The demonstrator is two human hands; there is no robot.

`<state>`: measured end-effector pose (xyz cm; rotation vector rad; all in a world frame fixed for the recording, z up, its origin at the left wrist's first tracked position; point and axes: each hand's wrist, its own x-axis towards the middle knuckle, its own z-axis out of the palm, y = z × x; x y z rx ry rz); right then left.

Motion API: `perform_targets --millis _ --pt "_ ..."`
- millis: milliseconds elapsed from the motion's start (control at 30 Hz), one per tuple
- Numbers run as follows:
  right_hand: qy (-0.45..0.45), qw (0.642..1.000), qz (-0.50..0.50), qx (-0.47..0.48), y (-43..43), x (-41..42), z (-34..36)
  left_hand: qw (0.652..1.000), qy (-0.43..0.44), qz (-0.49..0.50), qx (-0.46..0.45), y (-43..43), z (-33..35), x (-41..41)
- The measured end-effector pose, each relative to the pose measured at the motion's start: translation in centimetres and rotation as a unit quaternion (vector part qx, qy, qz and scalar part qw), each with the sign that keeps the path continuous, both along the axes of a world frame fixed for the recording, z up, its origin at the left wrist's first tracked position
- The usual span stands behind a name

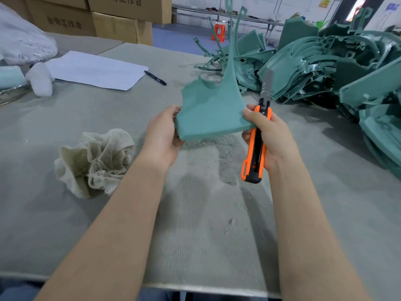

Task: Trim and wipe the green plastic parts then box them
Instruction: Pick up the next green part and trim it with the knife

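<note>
Green plastic part (211, 109) held up above the bench (65, 213), flat face toward the camera, long thin stem rising. Left hand (161, 135) grips its left edge; right hand (265, 135) pinches the right corner while clasping an orange utility knife (257, 146), blade extended upward. Crumpled rag (95, 161) left; pile of green parts (336, 68) right; paper (95, 69) and marker (155, 77) beyond.

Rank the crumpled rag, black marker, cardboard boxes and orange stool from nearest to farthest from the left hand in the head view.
1. The crumpled rag, on the table just left of the left hand.
2. The black marker, farther up, beside the white paper.
3. The cardboard boxes, at the table's far left.
4. The orange stool, on the floor beyond.
</note>
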<state>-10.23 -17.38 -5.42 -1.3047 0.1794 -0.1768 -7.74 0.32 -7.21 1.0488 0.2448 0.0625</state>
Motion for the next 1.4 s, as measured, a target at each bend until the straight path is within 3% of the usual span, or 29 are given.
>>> perform_targets --millis 67,100,233,333,433,533,733,900,967,1033,1200,1400 --pt "-0.028 0.996 -0.025 0.079 -0.1 0.0 0.3 0.997 0.012 0.022 -0.07 0.6 -0.2 0.5" --pt "-0.037 0.994 -0.04 0.09 -0.2 0.1 0.3 0.998 0.009 0.029 -0.048 0.9 -0.4 0.7" --pt "-0.044 0.994 -0.092 0.045 -0.3 0.1 0.1 0.971 -0.024 -0.038 0.237 0.1 -0.9 0.5" --pt "-0.041 0.993 -0.106 0.037 -0.2 0.2 0.0 0.965 -0.081 -0.06 0.242 -0.7 -1.0 0.4" --pt "-0.043 0.993 -0.1 0.032 -0.1 0.1 0.2 0.949 -0.099 -0.004 0.299 -0.9 -1.2 0.4" --pt "-0.045 0.994 -0.092 0.024 0.0 -0.1 0.2 0.956 -0.062 0.054 0.281 -0.7 -1.4 0.8" --pt "-0.026 0.995 -0.087 0.048 0.0 -0.1 0.1 0.986 -0.037 -0.047 0.156 -0.5 -1.8 1.2" --pt "0.005 0.994 -0.088 0.064 -0.2 0.1 -0.1 0.96 -0.056 0.048 0.272 -0.1 -1.7 1.2" --pt "0.008 0.994 -0.09 0.066 -0.3 0.1 -0.1 0.959 -0.046 0.082 0.266 0.1 -1.7 1.3" --pt "0.009 0.994 -0.09 0.065 -0.3 0.1 -0.1 0.968 -0.038 0.071 0.238 0.2 -1.6 1.3" --pt "0.014 0.993 -0.091 0.069 -0.3 0.1 -0.2 0.997 -0.014 0.018 0.071 0.1 -0.9 0.6" --pt "0.019 0.993 -0.09 0.069 -0.4 0.3 -0.2 0.991 -0.037 -0.021 0.128 0.1 -0.3 0.4"
